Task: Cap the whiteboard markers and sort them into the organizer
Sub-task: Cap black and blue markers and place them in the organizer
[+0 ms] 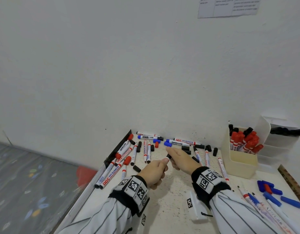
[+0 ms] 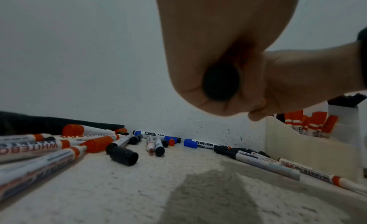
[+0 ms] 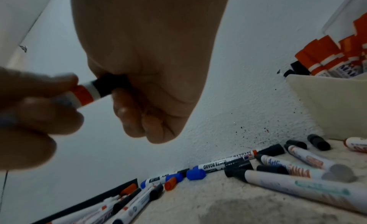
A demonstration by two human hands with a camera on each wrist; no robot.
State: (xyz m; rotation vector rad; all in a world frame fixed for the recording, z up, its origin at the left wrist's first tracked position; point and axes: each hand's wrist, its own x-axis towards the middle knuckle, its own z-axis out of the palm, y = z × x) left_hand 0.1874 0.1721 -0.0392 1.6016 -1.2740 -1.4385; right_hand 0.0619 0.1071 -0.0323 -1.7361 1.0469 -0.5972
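Capping mid-task: right hand (image 1: pixel 181 157) pressing black cap (image 3: pixel 111 84) onto marker (image 3: pixel 83 94) gripped by left hand (image 1: pixel 154 171).
Organizer (image 1: pixel 238 159) at the table's far right corner holding capped reds; many markers and caps lying loose.

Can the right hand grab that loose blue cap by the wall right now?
Probably not yet. The right hand is pinching a black cap on the marker. The blue cap lies just past its fingers with nothing between, so once free, likely yes.
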